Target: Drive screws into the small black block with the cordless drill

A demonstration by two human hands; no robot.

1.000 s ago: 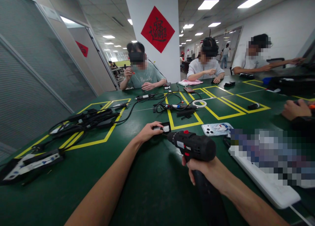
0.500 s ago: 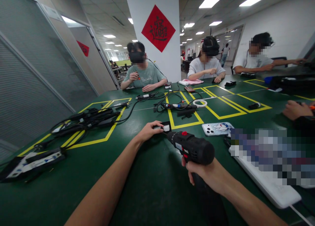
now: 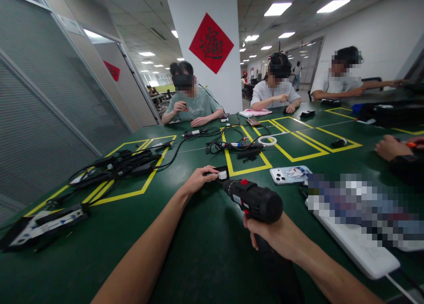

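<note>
My right hand [image 3: 273, 235] grips the handle of a black cordless drill [image 3: 255, 199] with red buttons. The drill's nose points away from me at a small black-and-white part [image 3: 221, 174] lying on the green table [image 3: 205, 255]. My left hand [image 3: 198, 179] holds that part down with its fingertips on the part's left side. The drill tip sits right at the part; I cannot tell whether they touch.
A phone in a cartoon case [image 3: 289, 174] lies right of the drill. A white keyboard [image 3: 356, 248] is at the near right. Black cables and adapters [image 3: 122, 162] fill the left yellow-taped box. Three people sit across the table; another person's hand [image 3: 391, 147] rests at right.
The drill and my right hand have shifted slightly left and nearer to the part. My left hand stays on the part. The person opposite on the left lowered a hand.
</note>
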